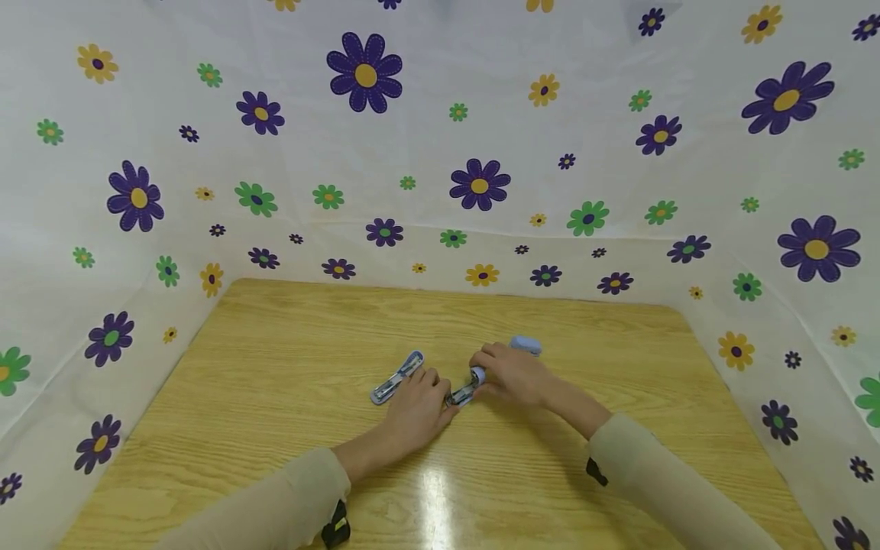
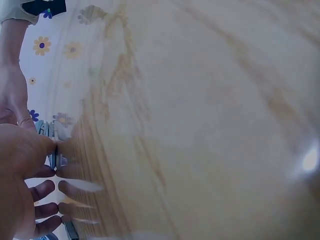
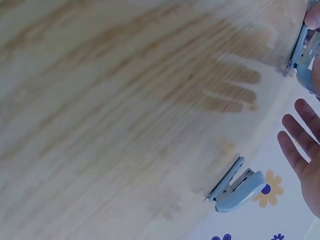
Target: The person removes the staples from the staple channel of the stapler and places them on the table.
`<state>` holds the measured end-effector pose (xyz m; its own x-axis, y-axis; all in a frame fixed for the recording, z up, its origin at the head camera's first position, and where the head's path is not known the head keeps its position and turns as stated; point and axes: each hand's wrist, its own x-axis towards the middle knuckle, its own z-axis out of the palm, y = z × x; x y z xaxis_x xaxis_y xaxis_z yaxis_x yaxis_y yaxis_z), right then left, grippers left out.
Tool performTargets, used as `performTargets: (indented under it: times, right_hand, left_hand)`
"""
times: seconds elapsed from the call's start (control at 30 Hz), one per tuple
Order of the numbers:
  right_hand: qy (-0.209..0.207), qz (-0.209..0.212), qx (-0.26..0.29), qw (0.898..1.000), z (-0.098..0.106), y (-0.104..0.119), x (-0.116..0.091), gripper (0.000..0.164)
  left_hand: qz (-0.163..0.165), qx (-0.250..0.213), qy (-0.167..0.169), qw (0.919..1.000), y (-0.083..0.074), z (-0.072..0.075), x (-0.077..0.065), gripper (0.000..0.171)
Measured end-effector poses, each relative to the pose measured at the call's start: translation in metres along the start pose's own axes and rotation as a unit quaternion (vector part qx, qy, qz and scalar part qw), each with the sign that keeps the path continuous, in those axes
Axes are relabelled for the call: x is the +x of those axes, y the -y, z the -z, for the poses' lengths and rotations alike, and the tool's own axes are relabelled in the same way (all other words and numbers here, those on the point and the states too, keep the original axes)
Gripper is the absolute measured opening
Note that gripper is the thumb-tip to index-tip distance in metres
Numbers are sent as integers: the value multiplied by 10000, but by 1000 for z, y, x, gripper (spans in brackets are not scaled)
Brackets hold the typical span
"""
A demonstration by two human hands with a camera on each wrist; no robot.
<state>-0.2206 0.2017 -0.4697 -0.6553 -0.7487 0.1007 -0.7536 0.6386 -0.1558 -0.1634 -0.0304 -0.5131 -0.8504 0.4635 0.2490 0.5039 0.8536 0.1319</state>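
A light-blue stapler (image 1: 462, 393), swung wide on its hinge with its metal parts showing, lies between the two hands above the wooden table. My left hand (image 1: 417, 411) grips its left end between thumb and fingers. My right hand (image 1: 512, 374) pinches the raised right end; the other fingers (image 3: 295, 140) are spread in the right wrist view. Just past the left fingers lies a second stapler (image 1: 385, 390), opened out flat. Behind the right hand rests a third blue stapler (image 1: 525, 345), its jaws partly apart in the right wrist view.
The wood-grain table (image 1: 275, 344) is enclosed at the back and sides by a white flowered cloth (image 1: 412, 137). Light reflects off the table (image 1: 435, 496) near the front. Dark straps (image 1: 336, 525) show at the sleeve cuffs.
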Motion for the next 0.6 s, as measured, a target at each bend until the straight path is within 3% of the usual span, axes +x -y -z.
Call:
performTargets:
  times: [0.6]
  right_hand:
    - [47,-182,-929,9955,-3,-15,1,42]
  left_hand:
    - [50,394,-38,9992,-1,-2,-5,35]
